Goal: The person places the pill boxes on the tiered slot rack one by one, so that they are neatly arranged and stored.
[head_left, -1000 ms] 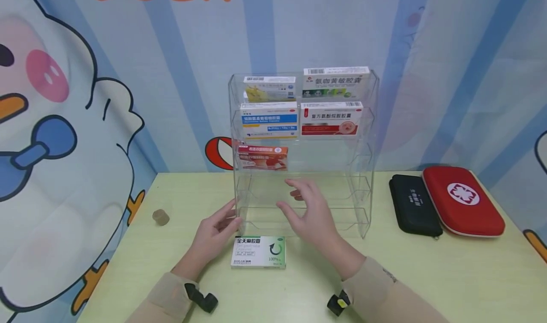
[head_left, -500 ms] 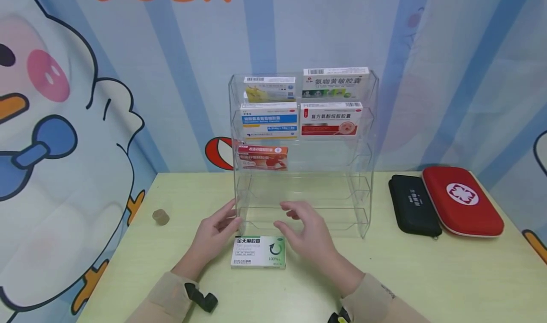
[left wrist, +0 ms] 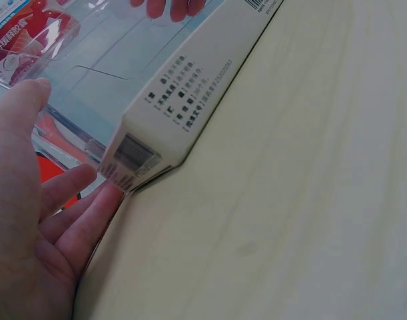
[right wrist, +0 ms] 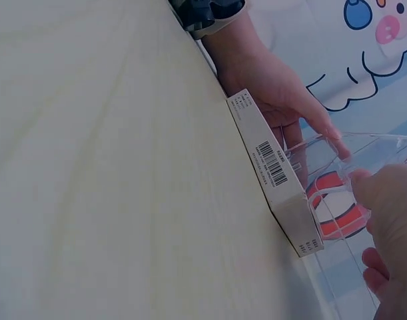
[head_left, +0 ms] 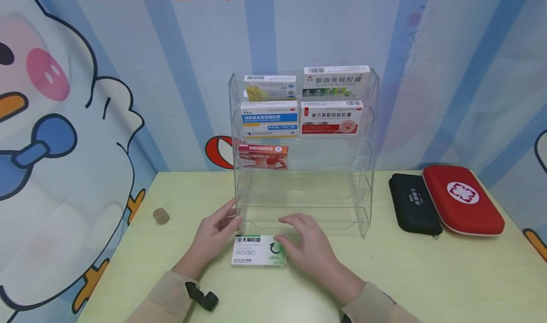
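Note:
A clear acrylic display rack [head_left: 304, 190] stands on the table, with medicine boxes in its upper tiers. My left hand [head_left: 213, 232] grips the rack's lower left side, thumb in front and fingers round behind. Flat on the table before the rack lies a white and green medicine box [head_left: 256, 251]; its barcoded edge shows in the right wrist view. My right hand [head_left: 309, 242] hovers at that box's right end, thumb and fingers spread apart, the thumb tip overlapping its corner in the head view. Nothing is between those fingers.
Boxes in the rack include a red one [head_left: 263, 157], a blue and white one [head_left: 269, 120] and a red and white one [head_left: 331, 118]. To the right lie a black case [head_left: 414, 204] and a red first-aid case [head_left: 463, 201]. A small brown cylinder [head_left: 161, 216] is at left.
My right hand has come down and toward me, from in front of the rack's lower tiers to the right end of the white and green box. The left hand has stayed on the rack.

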Demonstrator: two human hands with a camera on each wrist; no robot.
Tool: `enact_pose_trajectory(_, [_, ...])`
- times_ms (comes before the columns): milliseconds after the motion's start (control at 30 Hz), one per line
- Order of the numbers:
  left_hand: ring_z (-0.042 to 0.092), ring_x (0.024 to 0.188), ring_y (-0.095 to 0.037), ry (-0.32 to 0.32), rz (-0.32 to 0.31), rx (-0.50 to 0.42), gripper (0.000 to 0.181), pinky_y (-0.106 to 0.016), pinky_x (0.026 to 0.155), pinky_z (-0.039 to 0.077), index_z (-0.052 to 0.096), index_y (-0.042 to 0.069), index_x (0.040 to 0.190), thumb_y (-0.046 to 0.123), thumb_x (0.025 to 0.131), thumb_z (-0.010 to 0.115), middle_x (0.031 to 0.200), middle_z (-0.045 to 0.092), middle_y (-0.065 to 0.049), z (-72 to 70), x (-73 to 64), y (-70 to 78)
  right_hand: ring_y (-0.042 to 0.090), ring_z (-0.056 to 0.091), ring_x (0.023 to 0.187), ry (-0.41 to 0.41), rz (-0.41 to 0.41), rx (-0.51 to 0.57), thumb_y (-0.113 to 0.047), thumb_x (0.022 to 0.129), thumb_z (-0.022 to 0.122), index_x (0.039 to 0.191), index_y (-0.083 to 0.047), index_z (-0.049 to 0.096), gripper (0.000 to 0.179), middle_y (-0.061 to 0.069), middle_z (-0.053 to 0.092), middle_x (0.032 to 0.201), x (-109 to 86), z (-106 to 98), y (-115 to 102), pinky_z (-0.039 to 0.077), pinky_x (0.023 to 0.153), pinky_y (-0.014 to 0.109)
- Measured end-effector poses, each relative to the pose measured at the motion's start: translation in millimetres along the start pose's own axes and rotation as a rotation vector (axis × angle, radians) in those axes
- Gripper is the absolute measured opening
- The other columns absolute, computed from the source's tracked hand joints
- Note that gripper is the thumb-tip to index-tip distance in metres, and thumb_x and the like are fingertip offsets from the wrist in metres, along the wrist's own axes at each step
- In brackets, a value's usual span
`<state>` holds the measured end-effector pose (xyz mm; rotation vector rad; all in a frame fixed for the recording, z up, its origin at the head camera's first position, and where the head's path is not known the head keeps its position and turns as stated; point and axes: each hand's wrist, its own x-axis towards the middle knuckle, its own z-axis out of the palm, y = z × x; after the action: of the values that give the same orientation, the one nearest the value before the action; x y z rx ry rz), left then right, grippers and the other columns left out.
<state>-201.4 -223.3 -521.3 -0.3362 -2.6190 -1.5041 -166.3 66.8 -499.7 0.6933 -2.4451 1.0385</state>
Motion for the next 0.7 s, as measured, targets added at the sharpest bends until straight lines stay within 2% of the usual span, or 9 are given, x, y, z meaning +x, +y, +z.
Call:
enact_pose_trajectory(133, [0.079,0.123,-0.027,0.004,-0.001,0.007,0.061,-0.043,0.107,0.063,0.048,0.038,0.167,0.038,0.11,0.07,0.149,0.072,-0.013,-0.3,0.2,0.8,0.024,0.074,0.12,-0.019,0.006,-0.025,-0.028,0.092,0.091,0.127,-0.012,0.077,0.041,0.004,0.079,0.124,-3.5,-2,-2,0.063,0.105,0.044])
enact_pose_trajectory(333, [0.079,0.122,-0.026,0.004,-0.006,0.011,0.061,-0.049,0.108,0.063,0.048,0.041,0.166,0.04,0.11,0.07,0.15,0.072,-0.012,0.7,0.4,-0.1,0.019,0.075,0.114,-0.155,0.065,-0.059,-0.034,0.09,0.093,0.126,-0.016,0.079,0.043,-0.001,0.078,0.123,-11.6,-1,-6,0.064,0.1,0.041])
enact_pose_trajectory(500, [0.08,0.121,-0.026,0.004,0.0,0.007,0.061,-0.046,0.107,0.063,0.048,0.04,0.166,0.039,0.109,0.07,0.149,0.072,-0.013,0.5,0.8,-1.2,0.021,0.074,0.121,-0.228,0.077,-0.085,-0.037,0.088,0.094,0.124,-0.018,0.079,0.043,-0.001,0.078,0.128,-15.0,0,-8,0.062,0.106,0.044])
enact_pose_trajectory(700, [0.079,0.122,-0.026,0.001,-0.008,-0.003,0.062,-0.043,0.107,0.063,0.049,0.035,0.167,0.038,0.109,0.07,0.149,0.072,-0.013,0.0,0.8,-0.7,0.029,0.072,0.132,-0.294,0.127,-0.052,-0.04,0.09,0.092,0.133,-0.016,0.077,0.052,0.004,0.077,0.139,-13.7,-3,-12,0.059,0.113,0.052])
